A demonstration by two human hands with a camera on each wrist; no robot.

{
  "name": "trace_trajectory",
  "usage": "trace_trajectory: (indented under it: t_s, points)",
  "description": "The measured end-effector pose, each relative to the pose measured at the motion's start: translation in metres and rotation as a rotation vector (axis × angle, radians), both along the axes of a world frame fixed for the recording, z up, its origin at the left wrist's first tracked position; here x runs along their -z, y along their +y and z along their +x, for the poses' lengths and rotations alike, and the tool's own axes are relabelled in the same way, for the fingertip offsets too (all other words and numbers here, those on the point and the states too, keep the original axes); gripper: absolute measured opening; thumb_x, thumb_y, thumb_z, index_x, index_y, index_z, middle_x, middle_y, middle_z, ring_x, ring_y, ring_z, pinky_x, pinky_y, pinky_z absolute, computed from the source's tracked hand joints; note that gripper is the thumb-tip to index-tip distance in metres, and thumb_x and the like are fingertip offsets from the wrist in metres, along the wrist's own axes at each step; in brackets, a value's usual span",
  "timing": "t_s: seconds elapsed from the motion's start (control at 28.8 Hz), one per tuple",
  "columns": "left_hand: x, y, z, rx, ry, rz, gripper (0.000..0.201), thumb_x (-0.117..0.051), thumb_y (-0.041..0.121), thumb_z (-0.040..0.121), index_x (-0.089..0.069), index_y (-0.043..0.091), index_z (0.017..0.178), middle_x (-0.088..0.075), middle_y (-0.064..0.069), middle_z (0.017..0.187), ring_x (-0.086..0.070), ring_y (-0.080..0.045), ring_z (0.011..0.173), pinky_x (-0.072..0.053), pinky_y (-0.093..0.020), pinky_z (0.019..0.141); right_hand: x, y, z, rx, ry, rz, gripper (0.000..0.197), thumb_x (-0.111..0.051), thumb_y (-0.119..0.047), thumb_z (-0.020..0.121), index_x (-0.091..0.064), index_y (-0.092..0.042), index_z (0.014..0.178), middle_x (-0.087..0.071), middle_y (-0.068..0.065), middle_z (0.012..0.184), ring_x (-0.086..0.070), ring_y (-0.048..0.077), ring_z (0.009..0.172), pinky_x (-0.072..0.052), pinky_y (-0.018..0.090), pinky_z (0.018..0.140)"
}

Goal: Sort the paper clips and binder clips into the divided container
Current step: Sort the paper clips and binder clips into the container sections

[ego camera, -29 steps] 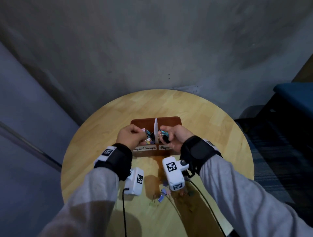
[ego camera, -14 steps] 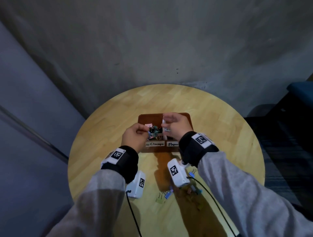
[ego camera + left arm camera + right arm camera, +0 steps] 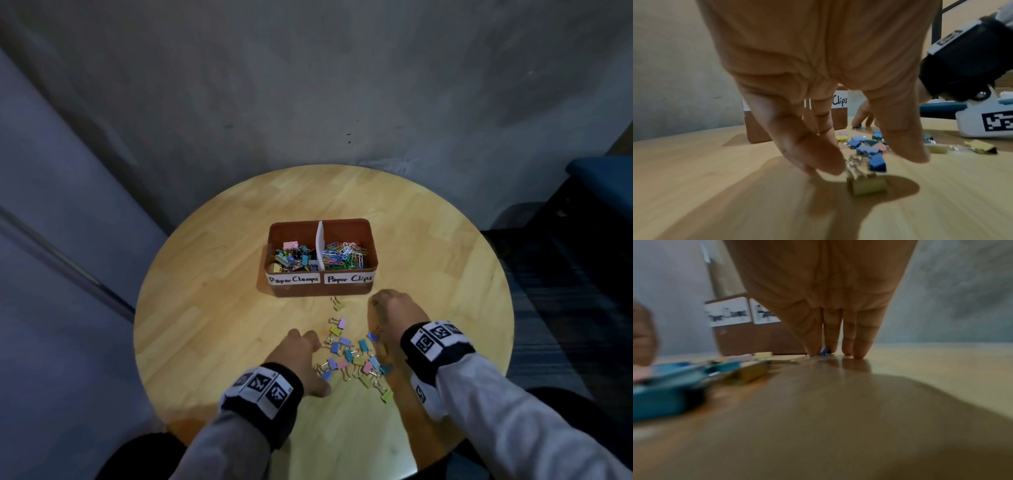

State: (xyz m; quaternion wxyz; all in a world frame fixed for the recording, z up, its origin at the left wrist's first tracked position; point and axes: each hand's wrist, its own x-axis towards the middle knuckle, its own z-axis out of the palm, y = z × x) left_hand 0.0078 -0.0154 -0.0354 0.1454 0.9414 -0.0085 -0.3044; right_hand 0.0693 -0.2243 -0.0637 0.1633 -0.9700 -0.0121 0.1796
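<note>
1. Your clips [image 3: 352, 356] lie loose on the table [image 3: 212, 308], between your hands and just in front of the box [image 3: 322, 291]. All those showing look like binder clips, so they likely belong in the left bay, labelled "Paper Clamps".
2. Your left hand [image 3: 301, 356] is spread, fingers down, fingertips [image 3: 830, 164] touching the wire loops of a yellow clip [image 3: 867, 185]; it holds nothing yet.
3. Your right hand [image 3: 394, 315] has straight fingers [image 3: 859, 344] set on the table beside a small blue clip [image 3: 825, 351]; whether they pinch it, I cannot tell.
4. Expect light, stiff, smooth pieces that skid when nudged. Pinch the folded body across its flat sides, or hook a wire loop.
5. Loops may tangle, so lift slowly.
</note>
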Motion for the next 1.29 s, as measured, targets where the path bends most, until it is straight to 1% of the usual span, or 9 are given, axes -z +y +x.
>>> trace_trajectory:
  t_s: [0.17, 0.31, 0.42, 0.63, 0.8, 0.94, 1.04, 1.15, 1.29]
  points:
    - [0.014, -0.009, -0.009, -0.042, -0.085, -0.015, 0.064, -0.081, 0.038, 0.072, -0.046, 0.023, 0.124, -0.04, -0.001, 0.12, -0.052, -0.021, 0.105, -0.048, -0.031, 0.081, -0.01, 0.029, -0.014, -0.187, -0.049, 0.064, 0.049, -0.053, -0.009, 0.087, -0.047, -0.021, 0.134, -0.047, 0.008, 0.136, -0.046, 0.027, 0.122, -0.043, 0.037, 0.099]
    - [0.022, -0.014, -0.009, -0.086, -0.156, -0.082, 0.05, -0.071, 0.026, 0.084, -0.047, 0.025, 0.128, -0.041, -0.003, 0.122, -0.052, -0.023, 0.107, -0.046, -0.031, 0.085, -0.018, 0.047, 0.0, -0.462, 0.07, -0.085, 0.073, -0.059, -0.011, 0.087, -0.024, -0.025, 0.149, -0.017, 0.0, 0.158, -0.027, 0.03, 0.137, -0.034, 0.04, 0.11]
    - [0.028, -0.015, -0.008, -0.101, -0.189, -0.113, 0.034, -0.063, 0.016, 0.088, -0.054, 0.026, 0.118, -0.043, -0.005, 0.119, -0.053, -0.025, 0.105, -0.047, -0.034, 0.088, -0.02, 0.045, -0.002, -0.551, 0.086, -0.204, 0.061, -0.055, -0.011, 0.089, -0.035, -0.025, 0.145, -0.021, 0.0, 0.156, -0.032, 0.031, 0.132, -0.037, 0.04, 0.107]
    - [0.031, -0.02, -0.011, -0.076, -0.224, -0.13, 0.019, -0.062, 0.013, 0.084, -0.054, 0.019, 0.1, -0.043, -0.005, 0.109, -0.056, -0.028, 0.088, -0.048, -0.03, 0.074, -0.018, 0.005, -0.027, -0.504, 0.058, -0.184, 0.062, -0.064, -0.003, 0.081, -0.048, -0.023, 0.138, -0.042, 0.002, 0.14, -0.043, 0.026, 0.124, -0.041, 0.035, 0.102]
    - [0.031, -0.029, -0.012, -0.026, -0.249, -0.136, 0.017, -0.061, 0.013, 0.083, -0.045, 0.019, 0.084, -0.045, -0.005, 0.097, -0.05, -0.025, 0.08, -0.046, -0.032, 0.072, -0.011, -0.006, -0.042, -0.375, 0.002, -0.103, 0.039, -0.06, -0.004, 0.083, -0.061, -0.017, 0.12, -0.053, 0.005, 0.119, -0.056, 0.026, 0.109, -0.046, 0.032, 0.091]
    - [0.029, -0.03, -0.013, -0.031, -0.261, -0.15, 0.014, -0.061, 0.012, 0.082, -0.048, 0.019, 0.085, -0.048, -0.005, 0.097, -0.053, -0.026, 0.084, -0.047, -0.033, 0.075, -0.008, -0.007, -0.048, -0.3, 0.026, -0.029, 0.045, -0.059, -0.008, 0.087, -0.056, -0.022, 0.13, -0.052, 0.005, 0.122, -0.054, 0.026, 0.113, -0.045, 0.032, 0.093]
    - [0.026, -0.028, -0.017, -0.009, -0.213, -0.118, 0.024, -0.068, 0.023, 0.081, -0.055, 0.021, 0.102, -0.045, -0.003, 0.105, -0.053, -0.023, 0.091, -0.043, -0.029, 0.073, -0.006, -0.011, -0.056, -0.347, 0.045, -0.038, 0.055, -0.068, -0.018, 0.084, -0.051, -0.032, 0.134, -0.05, 0.004, 0.124, -0.052, 0.026, 0.113, -0.044, 0.032, 0.094]
    - [0.028, -0.029, -0.02, 0.029, -0.181, -0.101, 0.038, -0.072, 0.022, 0.081, -0.055, 0.025, 0.115, -0.042, -0.004, 0.114, -0.055, -0.024, 0.098, -0.044, -0.029, 0.078, -0.007, -0.01, -0.061, -0.367, 0.018, -0.046, 0.05, -0.071, -0.016, 0.081, -0.057, -0.029, 0.128, -0.052, 0.006, 0.12, -0.054, 0.027, 0.11, -0.045, 0.031, 0.09]
    - [0.031, -0.031, -0.02, 0.001, -0.277, -0.142, 0.017, -0.066, 0.012, 0.085, -0.059, 0.02, 0.098, -0.049, -0.005, 0.111, -0.058, -0.025, 0.095, -0.048, -0.031, 0.081, -0.008, -0.003, -0.064, -0.295, -0.025, -0.01, 0.033, -0.069, -0.007, 0.079, -0.063, -0.018, 0.11, -0.053, 0.007, 0.113, -0.056, 0.027, 0.103, -0.043, 0.028, 0.083]
